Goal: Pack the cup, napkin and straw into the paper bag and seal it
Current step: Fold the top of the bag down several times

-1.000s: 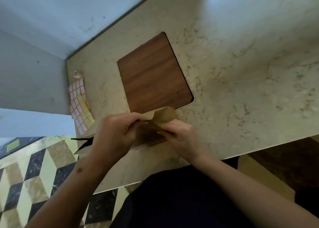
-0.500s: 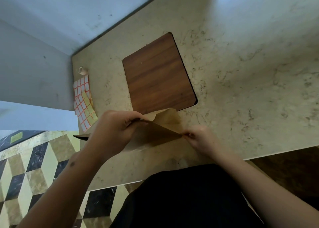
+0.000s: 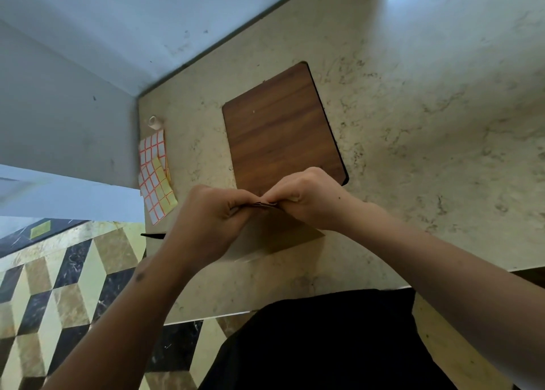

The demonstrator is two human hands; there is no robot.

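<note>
A brown paper bag [image 3: 283, 233] stands on the marble counter near its front edge, its top pressed flat. My left hand [image 3: 211, 215] and my right hand [image 3: 306, 198] sit side by side and both pinch the bag's folded top edge between fingers and thumb. The two hands hide most of the top fold. The cup, napkin and straw are not in view. A thin dark strip [image 3: 153, 235] pokes out to the left from behind my left wrist.
A dark wooden board [image 3: 280, 133] lies flat just beyond the hands. Sticker sheets with red-bordered and yellow squares [image 3: 154, 173] lie at the counter's left edge, with a small tape roll [image 3: 153, 122] behind them. Walls close off the left and back; bare counter [image 3: 427, 124] stretches right.
My right hand has moved from the bag's right corner up and in beside my left hand. The open flap has been folded down flat, and both hands now pinch the top together.
</note>
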